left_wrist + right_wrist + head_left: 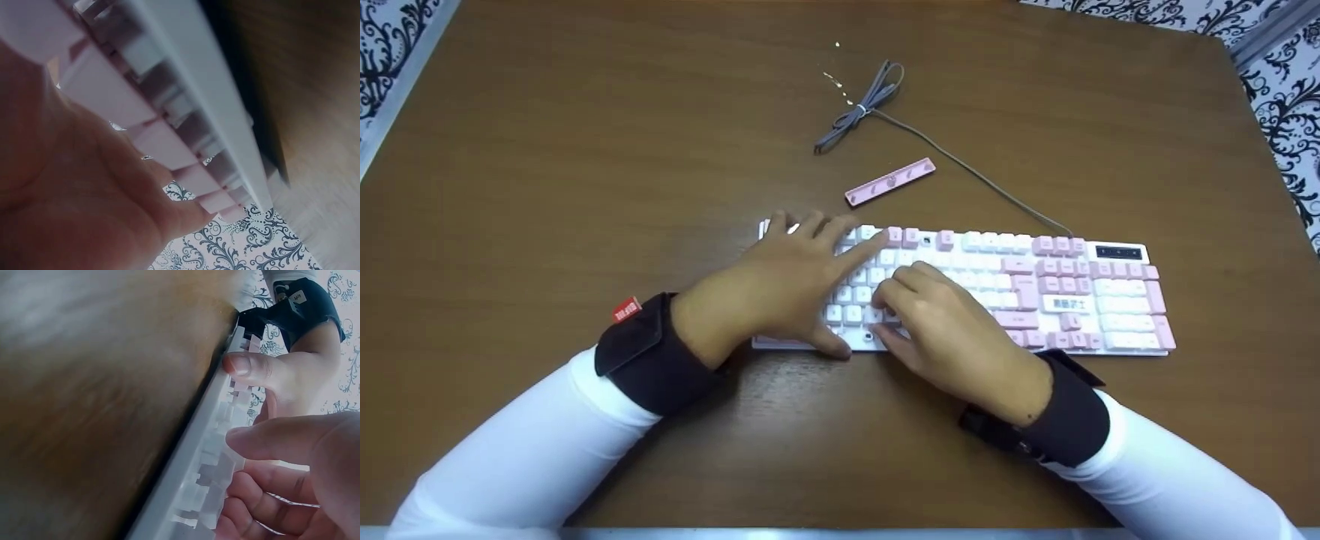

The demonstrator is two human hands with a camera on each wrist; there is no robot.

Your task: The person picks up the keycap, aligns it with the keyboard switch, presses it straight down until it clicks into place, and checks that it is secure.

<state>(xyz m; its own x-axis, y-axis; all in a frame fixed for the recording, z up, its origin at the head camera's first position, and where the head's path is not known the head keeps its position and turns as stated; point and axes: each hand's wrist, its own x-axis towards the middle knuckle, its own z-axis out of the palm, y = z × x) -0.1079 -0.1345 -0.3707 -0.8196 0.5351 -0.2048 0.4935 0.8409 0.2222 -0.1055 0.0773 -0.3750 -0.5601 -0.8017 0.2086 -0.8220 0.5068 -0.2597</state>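
Observation:
A white and pink keyboard (982, 300) lies on the brown table. My left hand (791, 281) spreads its fingers over the keyboard's left end, with the thumb at the front edge. In the right wrist view the left thumb (247, 367) rests against the keyboard's rim. My right hand (941, 319) bends over the front rows just right of it. Its thumb and curled fingers pinch at a white keycap (232, 464), partly hidden by the hand. A bare key socket (868, 337) shows in the front row, and another socket (926, 241) in the top row.
Behind the keyboard lies a long pink spacebar keycap (890, 182). A grey cable (986, 182) runs back from the keyboard to a tied bundle (859, 110). Small pale specks (840, 86) lie beside the bundle. Black-and-white patterned flooring (1286, 127) shows past the table edge.

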